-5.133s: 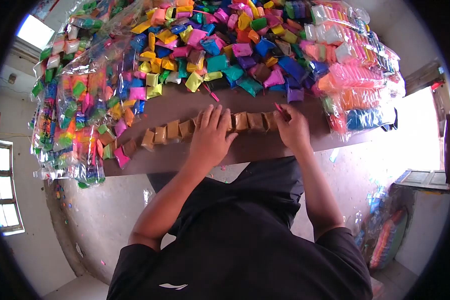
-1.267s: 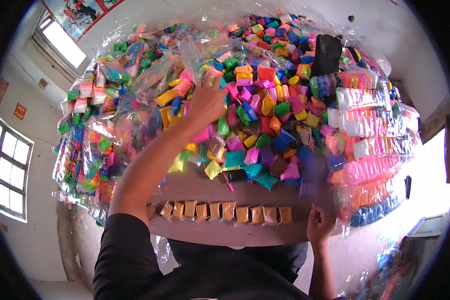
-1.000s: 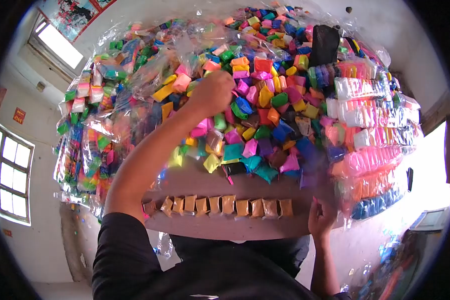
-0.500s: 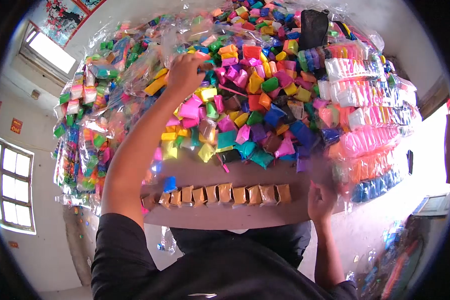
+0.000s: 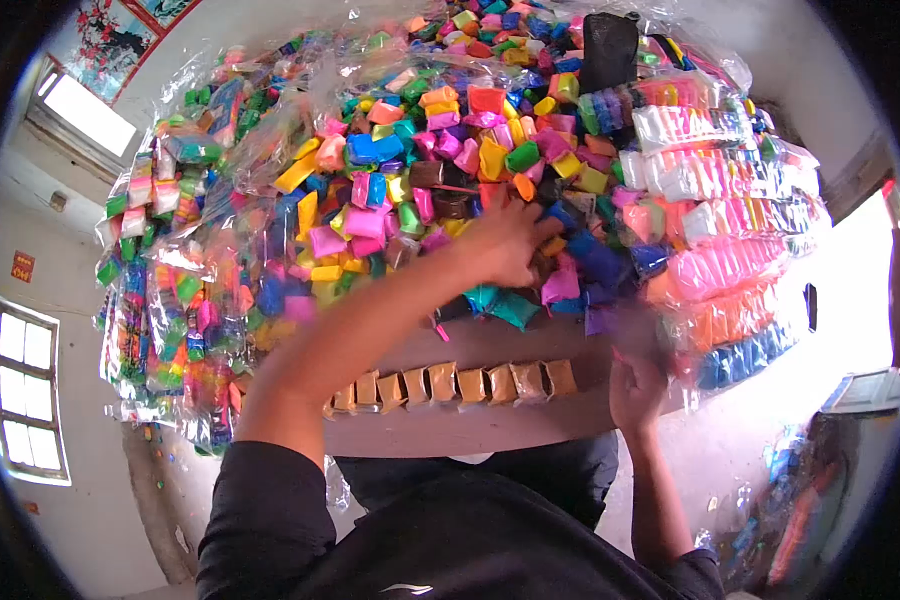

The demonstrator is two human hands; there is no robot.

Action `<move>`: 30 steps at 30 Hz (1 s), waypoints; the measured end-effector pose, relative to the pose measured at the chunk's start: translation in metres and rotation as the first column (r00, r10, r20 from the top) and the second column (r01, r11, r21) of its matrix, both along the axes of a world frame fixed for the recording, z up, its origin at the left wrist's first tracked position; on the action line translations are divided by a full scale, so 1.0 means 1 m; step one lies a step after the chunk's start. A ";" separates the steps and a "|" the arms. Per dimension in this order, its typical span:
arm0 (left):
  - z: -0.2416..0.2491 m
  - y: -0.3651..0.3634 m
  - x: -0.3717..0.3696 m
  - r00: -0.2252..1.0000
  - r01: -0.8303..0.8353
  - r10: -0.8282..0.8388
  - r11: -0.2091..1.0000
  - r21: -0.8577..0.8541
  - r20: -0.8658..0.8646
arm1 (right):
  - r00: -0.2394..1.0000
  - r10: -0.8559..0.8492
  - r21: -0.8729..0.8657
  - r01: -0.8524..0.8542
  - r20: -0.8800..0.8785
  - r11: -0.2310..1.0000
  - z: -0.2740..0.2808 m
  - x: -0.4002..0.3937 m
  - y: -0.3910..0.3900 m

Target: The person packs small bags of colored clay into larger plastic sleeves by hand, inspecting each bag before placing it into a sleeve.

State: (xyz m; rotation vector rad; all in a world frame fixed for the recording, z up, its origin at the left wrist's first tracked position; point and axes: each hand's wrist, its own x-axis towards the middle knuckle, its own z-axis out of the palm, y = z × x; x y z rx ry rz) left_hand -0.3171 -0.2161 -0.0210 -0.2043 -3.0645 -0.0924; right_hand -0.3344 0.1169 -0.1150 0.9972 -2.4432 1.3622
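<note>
2 hands (image 5: 505, 248) (image 5: 638, 390), L at pile (image 5: 368, 222), 9+ brown pkts (image 5: 471, 385)

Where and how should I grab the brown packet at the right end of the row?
Probably pinch the brown packet by its right edge, coming from the right: bare table lies on that side, while the next packet crowds its left.

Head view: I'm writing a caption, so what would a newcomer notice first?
Probably the heap of colourful packets on the far side of the table, with the left hand over it. Next, perhaps, the row of brown packets along the near side.
</note>
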 end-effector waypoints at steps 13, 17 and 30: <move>0.031 -0.080 0.022 0.956 -0.233 0.068 0.768 -0.596 -0.286 | 1.000 -0.006 -0.025 0.006 -0.005 1.000 0.008 0.002 0.001; 0.028 -0.033 0.011 0.974 -0.175 0.200 0.962 -0.210 0.107 | 1.000 -0.010 -0.006 0.010 0.010 1.000 0.008 0.003 0.001; 0.009 -0.070 0.011 0.912 -0.407 0.318 0.773 -0.486 -0.258 | 0.999 -0.022 -0.004 0.022 0.028 1.000 0.011 0.004 0.002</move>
